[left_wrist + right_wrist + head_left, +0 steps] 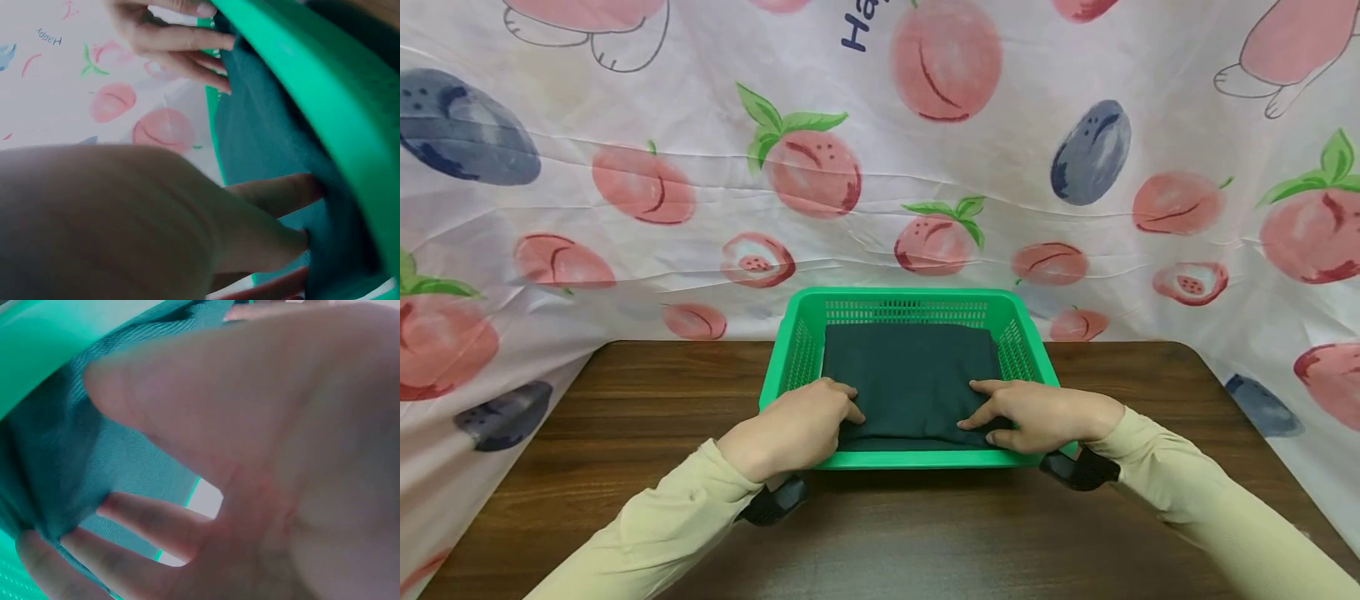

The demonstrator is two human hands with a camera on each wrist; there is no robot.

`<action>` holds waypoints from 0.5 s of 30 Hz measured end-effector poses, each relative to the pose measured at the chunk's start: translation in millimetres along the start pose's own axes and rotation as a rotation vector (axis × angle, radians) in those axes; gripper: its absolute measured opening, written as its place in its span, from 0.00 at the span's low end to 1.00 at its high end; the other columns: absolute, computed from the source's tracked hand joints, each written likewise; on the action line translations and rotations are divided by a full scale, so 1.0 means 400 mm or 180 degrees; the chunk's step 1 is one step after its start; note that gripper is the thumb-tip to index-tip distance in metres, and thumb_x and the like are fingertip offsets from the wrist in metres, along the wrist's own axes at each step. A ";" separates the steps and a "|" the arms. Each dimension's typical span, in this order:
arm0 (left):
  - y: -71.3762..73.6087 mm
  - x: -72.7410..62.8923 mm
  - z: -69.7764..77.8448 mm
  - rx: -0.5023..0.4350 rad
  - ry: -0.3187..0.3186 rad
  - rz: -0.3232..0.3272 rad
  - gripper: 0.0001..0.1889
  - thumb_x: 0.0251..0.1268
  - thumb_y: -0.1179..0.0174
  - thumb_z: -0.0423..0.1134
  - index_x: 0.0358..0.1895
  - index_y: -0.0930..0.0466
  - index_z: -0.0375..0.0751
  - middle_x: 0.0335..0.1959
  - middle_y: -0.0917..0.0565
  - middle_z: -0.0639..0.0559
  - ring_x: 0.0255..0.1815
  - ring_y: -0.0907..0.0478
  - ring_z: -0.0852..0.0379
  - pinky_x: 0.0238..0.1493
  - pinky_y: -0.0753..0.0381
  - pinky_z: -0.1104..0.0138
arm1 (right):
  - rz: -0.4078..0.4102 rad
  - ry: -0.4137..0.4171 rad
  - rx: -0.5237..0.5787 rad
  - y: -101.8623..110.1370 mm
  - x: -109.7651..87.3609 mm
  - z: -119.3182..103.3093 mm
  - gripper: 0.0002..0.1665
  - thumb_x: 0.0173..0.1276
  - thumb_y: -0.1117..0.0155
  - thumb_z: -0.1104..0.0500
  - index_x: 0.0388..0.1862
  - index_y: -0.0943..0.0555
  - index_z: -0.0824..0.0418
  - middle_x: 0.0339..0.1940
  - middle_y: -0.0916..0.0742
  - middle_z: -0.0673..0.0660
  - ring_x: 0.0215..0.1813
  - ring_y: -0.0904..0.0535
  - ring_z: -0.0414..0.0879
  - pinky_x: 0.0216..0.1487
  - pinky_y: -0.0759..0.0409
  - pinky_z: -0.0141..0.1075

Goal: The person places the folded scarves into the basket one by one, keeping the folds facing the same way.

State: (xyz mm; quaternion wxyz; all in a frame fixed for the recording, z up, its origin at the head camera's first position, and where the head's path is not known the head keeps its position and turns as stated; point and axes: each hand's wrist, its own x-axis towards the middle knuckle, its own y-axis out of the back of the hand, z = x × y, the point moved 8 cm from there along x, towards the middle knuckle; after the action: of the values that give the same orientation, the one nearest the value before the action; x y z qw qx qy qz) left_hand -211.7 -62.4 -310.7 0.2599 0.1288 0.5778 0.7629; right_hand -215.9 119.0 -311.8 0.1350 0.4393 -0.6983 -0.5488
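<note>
A dark green folded cloth [913,367] lies flat inside a green plastic basket [917,459] in the head view. My left hand [796,423] reaches over the near left rim, its fingertips touching the cloth's left side. From the right, my right hand [1037,412] rests spread fingertips on the cloth's right side. In the right wrist view the thumb [144,394] and fingers [156,525] are set wide apart on the fabric. The left wrist view has left-hand fingers [275,194] against the cloth [269,131] beside the rim.
The basket stands on a dark brown wooden table [662,400], near its back edge. Behind the table hangs a white curtain [865,242] printed with fruit. A black strap-like device [775,500] sits at the left wrist, another device [1081,468] at the right.
</note>
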 end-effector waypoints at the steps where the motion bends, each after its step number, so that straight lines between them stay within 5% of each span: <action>1: -0.003 0.000 0.003 -0.0016 -0.0051 0.0019 0.20 0.55 0.53 0.19 0.42 0.13 0.35 0.55 0.19 0.39 0.57 0.25 0.40 0.50 0.20 0.54 | 0.0010 0.0004 -0.0028 0.000 0.003 -0.001 0.19 0.68 0.42 0.63 0.57 0.19 0.56 0.69 0.32 0.74 0.70 0.37 0.68 0.58 0.26 0.51; 9: -0.035 0.011 0.007 -0.0152 -0.0086 -0.0077 0.14 0.55 0.51 0.20 0.35 0.14 0.29 0.36 0.19 0.42 0.41 0.19 0.42 0.45 0.19 0.56 | -0.0082 -0.0053 0.0030 -0.024 0.034 0.009 0.17 0.70 0.44 0.63 0.55 0.17 0.58 0.67 0.30 0.75 0.71 0.38 0.68 0.66 0.35 0.58; 15: -0.031 0.003 0.008 -0.0047 -0.0183 0.0080 0.11 0.61 0.50 0.23 0.34 0.16 0.31 0.31 0.24 0.46 0.31 0.22 0.49 0.37 0.21 0.60 | 0.0228 -0.0040 0.0190 -0.021 0.022 0.005 0.17 0.70 0.45 0.63 0.55 0.18 0.59 0.68 0.30 0.73 0.72 0.40 0.67 0.64 0.32 0.57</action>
State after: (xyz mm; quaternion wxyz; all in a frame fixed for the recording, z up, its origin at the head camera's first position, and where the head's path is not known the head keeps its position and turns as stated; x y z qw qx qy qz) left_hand -207.9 -56.6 -321.7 0.2677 0.1561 0.5628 0.7663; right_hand -218.5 113.7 -322.4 0.1371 0.4143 -0.7305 -0.5253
